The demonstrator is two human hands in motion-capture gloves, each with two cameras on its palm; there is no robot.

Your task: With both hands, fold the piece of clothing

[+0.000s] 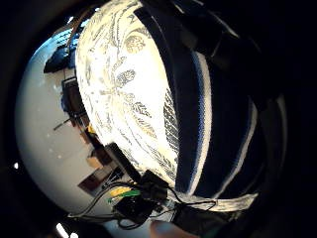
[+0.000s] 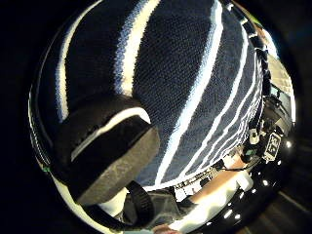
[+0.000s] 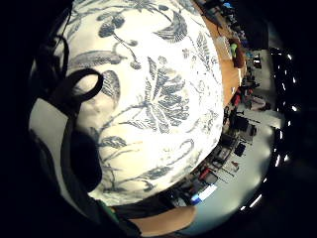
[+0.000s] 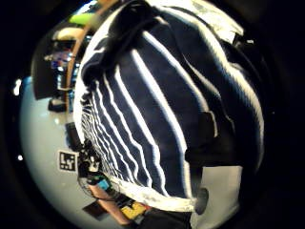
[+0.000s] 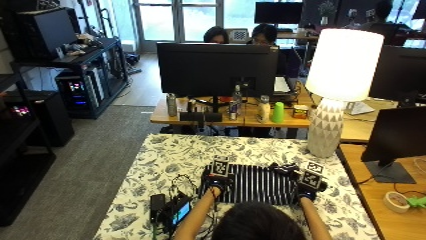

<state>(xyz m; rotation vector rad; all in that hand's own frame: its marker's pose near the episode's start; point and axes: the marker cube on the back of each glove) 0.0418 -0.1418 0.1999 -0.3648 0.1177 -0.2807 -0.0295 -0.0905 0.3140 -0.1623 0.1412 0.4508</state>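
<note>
The table (image 5: 166, 150), covered by a white cloth with a grey leaf print, carried the garment (image 5: 256, 184), a dark blue knit with white stripes, which lay flat near the table's front edge as a compact rectangle. A white lamp (image 5: 336, 85) stood on the table beyond the garment's right end. The left hand (image 5: 214, 185) rested at the garment's left edge and the right hand (image 5: 305, 190) at its right edge. Whether either hand pinched the cloth or merely lay on it could not be determined; the palm views showed striped knit close under both palms. Judged risk: if one hand lifted its edge ahead of the other, the fold would skew and the layers would slide apart.
</note>
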